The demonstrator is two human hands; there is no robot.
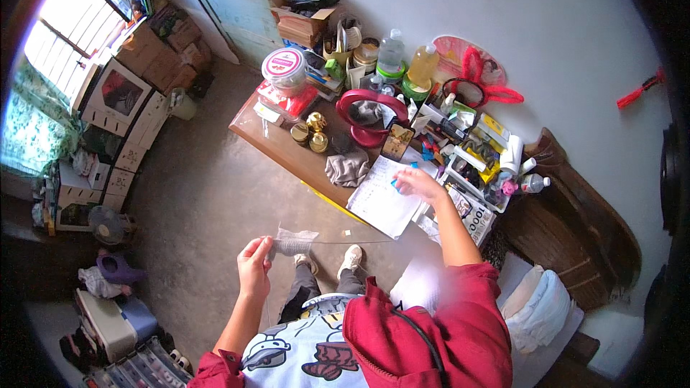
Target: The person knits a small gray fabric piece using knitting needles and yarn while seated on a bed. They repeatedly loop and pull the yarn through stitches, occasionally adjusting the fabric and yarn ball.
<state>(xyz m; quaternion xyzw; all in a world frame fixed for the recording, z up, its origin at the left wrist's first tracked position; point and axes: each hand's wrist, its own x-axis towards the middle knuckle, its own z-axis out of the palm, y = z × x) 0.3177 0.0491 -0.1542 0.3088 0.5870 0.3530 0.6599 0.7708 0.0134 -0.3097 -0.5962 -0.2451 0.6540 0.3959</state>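
Note:
My left hand (254,267) pinches a small piece of grey knitted fabric (294,241) in front of my legs, above the concrete floor. From that fabric a thin strand or cord (350,241) runs to the right, fading near the desk edge. Over a sheet of paper with handwriting (384,194), my right hand (421,185) has its fingertips bent around a small blue object (396,185), too small to name. Behind that hand a phone with a lit screen (398,141) leans upright. To the left of the paper lies a crumpled grey-brown cloth (347,167).
The wooden desk (259,128) carries a red-framed mirror (372,96), gold-capped jars (317,132), a lidded plastic tub (283,67) and a white basket (468,178) of bottles. A brown wooden chair (560,231) stands right. Cartons (125,159) and a fan (108,224) are left.

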